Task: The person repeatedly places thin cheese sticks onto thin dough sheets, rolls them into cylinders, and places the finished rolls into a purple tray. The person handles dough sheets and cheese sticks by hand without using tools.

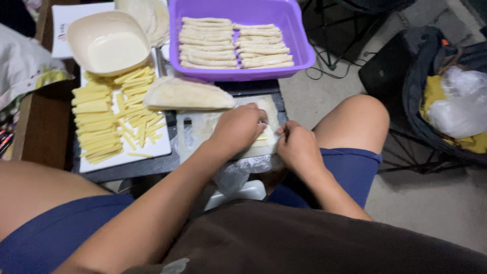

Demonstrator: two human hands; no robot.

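The left hand (pixel 237 128) and right hand (pixel 297 147) rest curled on a thin, pale, translucent wrapper (pixel 266 109) spread flat at the near right of the desk (pixel 45 122), fingertips pinching its edge over a yellow cheese stick (pixel 262 137). A folded stack of wrappers (pixel 186 95) lies just left. Further left, cut cheese sticks (pixel 109 119) cover a white tray (pixel 161 147). Beyond, a purple tub (pixel 299 48) holds finished rolls (pixel 233 43)

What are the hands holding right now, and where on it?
Both hands, left and right, pinch the wrapper at its near edge, around a cheese stick.
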